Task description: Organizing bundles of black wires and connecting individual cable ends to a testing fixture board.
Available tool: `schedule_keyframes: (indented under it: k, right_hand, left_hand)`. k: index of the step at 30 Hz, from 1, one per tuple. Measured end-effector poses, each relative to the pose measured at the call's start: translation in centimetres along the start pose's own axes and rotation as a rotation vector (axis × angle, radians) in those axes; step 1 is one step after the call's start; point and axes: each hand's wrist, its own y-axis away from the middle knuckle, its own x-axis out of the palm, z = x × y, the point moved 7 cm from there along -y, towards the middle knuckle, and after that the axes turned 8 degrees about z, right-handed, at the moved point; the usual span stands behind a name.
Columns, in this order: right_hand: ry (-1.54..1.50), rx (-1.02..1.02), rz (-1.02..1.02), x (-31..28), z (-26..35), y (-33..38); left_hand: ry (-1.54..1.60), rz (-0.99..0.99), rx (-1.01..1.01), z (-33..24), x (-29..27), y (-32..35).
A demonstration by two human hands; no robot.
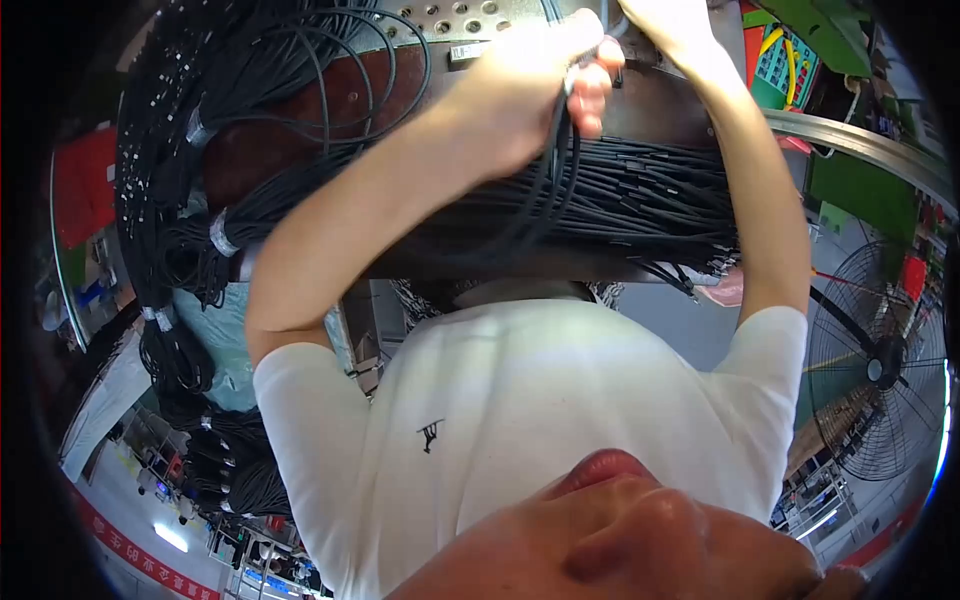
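My left hand (545,85) is closed around a looped black cable (553,185), whose doubled strands hang below the fingers, blurred. Close by on its right, at the top edge, is my right hand (672,22). Its fingers are washed out by glare and partly cut off, so whether it grips the cable end there is hidden. Under my left hand, a thick row of black cables (640,185) lies across the dark brown work surface (670,105), their connector ends toward the right.
A perforated metal plate (455,18) is at the back. Large bundles of black cables (190,130) hang at the left, some tied with pale bands (222,232). A metal rail (870,145) crosses the right side, near a yellow-handled tool (789,70). A caged fan (875,365) stands lower right.
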Motion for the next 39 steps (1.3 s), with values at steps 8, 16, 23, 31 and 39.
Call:
schedule_keyframes:
  k: [8,16,23,31,39]
  right_hand:
    - [0.102,0.011,0.005,-0.1,0.0,0.1]
    - [0.251,0.018,0.036,1.1,-1.2,1.3]
    - [0.291,0.115,0.082,1.7,-2.6,0.7]
    - [0.255,0.203,0.243,3.0,-4.4,0.5]
    - [0.221,0.266,0.196,2.6,-4.6,0.6]
  left_hand:
    - [-0.979,-0.06,0.429,-9.8,-3.3,-4.8]
    - [-2.264,-0.402,0.321,-12.6,-3.2,-3.6]
    - [-2.182,-0.404,0.407,-14.2,-4.8,-4.3]
    - [-2.479,-0.307,0.554,-13.3,-7.9,-4.8]
    - [-2.349,-0.681,0.511,-14.6,-5.8,-2.3]
